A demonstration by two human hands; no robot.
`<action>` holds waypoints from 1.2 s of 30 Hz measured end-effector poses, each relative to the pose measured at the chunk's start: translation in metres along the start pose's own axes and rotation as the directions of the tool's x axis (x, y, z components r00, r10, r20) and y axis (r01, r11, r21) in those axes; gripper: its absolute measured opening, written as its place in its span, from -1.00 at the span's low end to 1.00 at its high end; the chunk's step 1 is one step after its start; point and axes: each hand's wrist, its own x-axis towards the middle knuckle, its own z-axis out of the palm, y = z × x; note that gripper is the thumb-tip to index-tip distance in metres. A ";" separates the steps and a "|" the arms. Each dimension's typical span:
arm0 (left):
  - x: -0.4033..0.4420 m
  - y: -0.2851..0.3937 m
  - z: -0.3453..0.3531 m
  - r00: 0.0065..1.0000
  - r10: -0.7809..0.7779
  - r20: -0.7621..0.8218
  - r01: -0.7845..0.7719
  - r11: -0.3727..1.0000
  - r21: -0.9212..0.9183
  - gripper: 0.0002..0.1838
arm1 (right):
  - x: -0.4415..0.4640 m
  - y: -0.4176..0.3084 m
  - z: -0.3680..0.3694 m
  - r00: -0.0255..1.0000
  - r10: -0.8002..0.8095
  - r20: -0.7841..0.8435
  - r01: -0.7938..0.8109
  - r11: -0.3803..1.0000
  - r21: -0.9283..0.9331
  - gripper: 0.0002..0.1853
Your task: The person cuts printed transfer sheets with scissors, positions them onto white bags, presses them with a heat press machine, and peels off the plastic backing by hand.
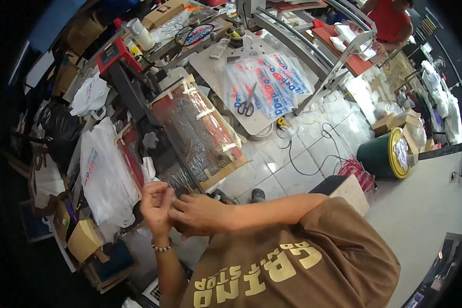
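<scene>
- Floor (297,164): pale tiles, dark cable running across them.
- Other person (392,23): red top, far right, bent over white material (351,38) on a red surface.
- Machine (133,84): black arm, red control box (115,55); ahead and to the left of the wearer.
- Tabletop (205,64): pale, beyond the machine, covered partly by printed sheets.
- Board (182,126): dark, glossy, wrinkled face; tan tape along its edges. Lies beside and partly under the machine's arm, its near edge just ahead of the hands.
- Bags (105,174): white, blue and red lettering, piled left of the machine.
- Bin (376,156): green, yellow rim, tilted, at right.
- Printed sheets (272,84): overlapping, blue and red lettering.
- Right hand (200,211): fingers curled, close to the left; cannot tell whether it grips anything.
- Left hand (157,203): raised, fingers bent inward; contents, if any, cannot be told.
- Scissors (247,105): dark handles, resting on the sheets.
- White strip (149,169): just beyond the left fingertips; contact unclear.
- Bracelet (161,248): beaded, left wrist.
</scene>
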 end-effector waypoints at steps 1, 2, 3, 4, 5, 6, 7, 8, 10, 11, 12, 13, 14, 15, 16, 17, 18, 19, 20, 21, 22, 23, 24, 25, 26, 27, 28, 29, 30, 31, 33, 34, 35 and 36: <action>0.013 -0.007 -0.014 0.990 0.142 0.017 -0.143 0.981 0.131 -0.88 | -0.002 -0.007 0.004 0.969 0.149 0.196 -0.138 0.988 -0.071 -0.31; 0.029 -0.014 -0.024 0.990 0.138 0.012 -0.138 0.983 0.122 -0.88 | -0.003 -0.009 0.006 0.878 0.299 0.374 -0.255 0.953 -0.162 -0.23; 0.047 -0.024 -0.030 0.986 0.144 -0.081 -0.123 0.969 0.216 -0.84 | 0.005 -0.012 0.002 0.782 0.357 0.511 -0.294 0.934 -0.202 -0.16; 0.063 -0.033 -0.034 0.972 0.159 -0.173 -0.100 0.946 0.308 -0.80 | 0.005 -0.011 0.004 0.780 0.353 0.517 -0.286 0.935 -0.208 -0.16; 0.080 -0.045 -0.033 0.970 0.161 -0.182 -0.101 0.948 0.303 -0.80 | 0.006 -0.010 0.007 0.765 0.384 0.516 -0.311 0.923 -0.227 -0.19; 0.095 -0.061 -0.029 0.973 0.038 -0.228 0.014 0.975 0.221 -0.74 | 0.006 -0.008 0.010 0.750 0.416 0.514 -0.337 0.909 -0.244 -0.21; 0.105 -0.069 -0.026 0.961 -0.088 -0.261 0.125 0.983 0.132 -0.69 | 0.004 -0.005 0.014 0.749 0.415 0.517 -0.331 0.910 -0.250 -0.21; 0.109 -0.076 -0.027 0.961 -0.086 -0.264 0.122 0.984 0.126 -0.69 | 0.003 -0.001 0.018 0.691 0.405 0.599 -0.307 0.914 -0.265 -0.23; 0.120 -0.081 -0.026 0.967 -0.234 -0.099 0.247 0.957 0.152 -0.57 | 0.009 0.005 0.016 0.623 0.398 0.673 -0.281 0.917 -0.283 -0.21; 0.122 -0.103 -0.024 0.991 -0.099 -0.095 0.103 0.994 0.039 -0.55 | 0.012 0.006 0.013 0.644 0.366 0.672 -0.255 0.931 -0.262 -0.23; 0.122 -0.104 -0.024 0.991 -0.095 -0.092 0.099 0.995 0.034 -0.55 | 0.015 0.007 0.010 0.663 0.333 0.670 -0.230 0.943 -0.242 -0.25; 0.122 -0.105 -0.023 0.987 -0.134 -0.093 0.128 0.990 -0.065 -0.56 | 0.017 0.007 0.007 0.661 0.339 0.669 -0.232 0.941 -0.247 -0.25; 0.122 -0.107 -0.021 0.981 -0.174 -0.091 0.157 0.974 -0.162 -0.57 | 0.020 0.005 0.004 0.660 0.339 0.670 -0.245 0.941 -0.235 -0.25; 0.123 -0.103 -0.019 0.984 -0.137 -0.114 0.125 0.987 -0.106 -0.58 | 0.020 0.005 0.003 0.659 0.339 0.671 -0.256 0.940 -0.224 -0.25; 0.125 -0.103 -0.018 0.984 -0.135 -0.113 0.123 0.986 -0.111 -0.58 | 0.020 0.006 0.002 0.657 0.343 0.671 -0.255 0.939 -0.230 -0.25; 0.127 -0.104 -0.018 0.978 -0.192 -0.076 0.177 0.969 -0.171 -0.57 | 0.020 0.006 0.002 0.657 0.347 0.669 -0.268 0.937 -0.222 -0.26; 0.128 -0.103 -0.018 0.968 -0.247 -0.035 0.233 0.946 -0.226 -0.55 | 0.022 0.005 0.002 0.657 0.351 0.667 -0.283 0.935 -0.214 -0.27; 0.129 -0.102 -0.017 0.969 -0.245 -0.034 0.231 0.946 -0.228 -0.55 | 0.023 0.005 0.000 0.657 0.353 0.666 -0.282 0.934 -0.217 -0.27; 0.130 -0.101 -0.016 0.962 -0.269 -0.042 0.251 0.938 -0.241 -0.54 | 0.025 0.003 -0.001 0.630 0.380 0.677 -0.311 0.922 -0.229 -0.28; 0.131 -0.100 -0.016 0.955 -0.294 -0.048 0.273 0.928 -0.253 -0.52 | 0.028 0.002 -0.002 0.601 0.407 0.688 -0.340 0.909 -0.241 -0.29; 0.131 -0.102 -0.017 0.955 -0.292 -0.044 0.272 0.928 -0.255 -0.52 | 0.027 0.003 0.000 0.601 0.412 0.685 -0.343 0.907 -0.245 -0.29; 0.131 -0.107 -0.017 0.955 -0.292 -0.044 0.270 0.923 -0.274 -0.50 | 0.024 0.005 0.002 0.621 0.389 0.680 -0.324 0.918 -0.229 -0.30; 0.130 -0.110 -0.016 0.956 -0.290 -0.042 0.266 0.918 -0.294 -0.49 | 0.021 0.006 0.003 0.641 0.367 0.674 -0.303 0.928 -0.217 -0.30; 0.131 -0.101 -0.014 0.959 -0.282 -0.033 0.259 0.917 -0.302 -0.49 | 0.021 0.006 0.003 0.641 0.378 0.668 -0.305 0.924 -0.230 -0.30; 0.130 -0.091 -0.014 0.959 -0.275 -0.063 0.254 0.939 -0.231 -0.48 | 0.022 0.006 0.004 0.625 0.370 0.688 -0.305 0.926 -0.221 -0.30; 0.130 -0.083 -0.013 0.960 -0.263 -0.092 0.247 0.956 -0.160 -0.47 | 0.022 0.007 0.005 0.609 0.363 0.706 -0.306 0.928 -0.213 -0.31; 0.130 -0.082 -0.011 0.965 -0.250 -0.079 0.234 0.957 -0.172 -0.47 | 0.019 0.008 0.006 0.609 0.380 0.696 -0.308 0.922 -0.234 -0.31; 0.130 -0.083 -0.013 0.963 -0.261 -0.062 0.248 0.954 -0.165 -0.47 | 0.015 0.008 0.009 0.631 0.367 0.684 -0.314 0.926 -0.207 -0.32; 0.130 -0.087 -0.015 0.961 -0.273 -0.044 0.264 0.952 -0.157 -0.47 | 0.014 0.009 0.011 0.652 0.354 0.670 -0.320 0.930 -0.179 -0.33; 0.131 -0.093 -0.014 0.974 -0.216 -0.064 0.208 0.971 -0.122 -0.48 | 0.016 0.009 0.009 0.639 0.351 0.684 -0.314 0.931 -0.185 -0.34; 0.128 -0.093 -0.013 0.972 -0.229 -0.053 0.219 0.963 -0.155 -0.49 | 0.016 0.009 0.008 0.643 0.358 0.678 -0.312 0.930 -0.195 -0.34; 0.129 -0.089 -0.013 0.966 -0.252 -0.054 0.239 0.955 -0.177 -0.50 | 0.016 0.008 0.009 0.646 0.348 0.679 -0.305 0.934 -0.188 -0.35; 0.129 -0.082 -0.012 0.971 -0.233 -0.058 0.222 0.963 -0.152 -0.52 | 0.008 0.011 0.018 0.676 0.340 0.654 -0.298 0.938 -0.179 -0.34; 0.130 -0.085 -0.012 0.973 -0.225 -0.056 0.214 0.964 -0.156 -0.52 | 0.009 0.011 0.017 0.677 0.343 0.651 -0.295 0.937 -0.187 -0.34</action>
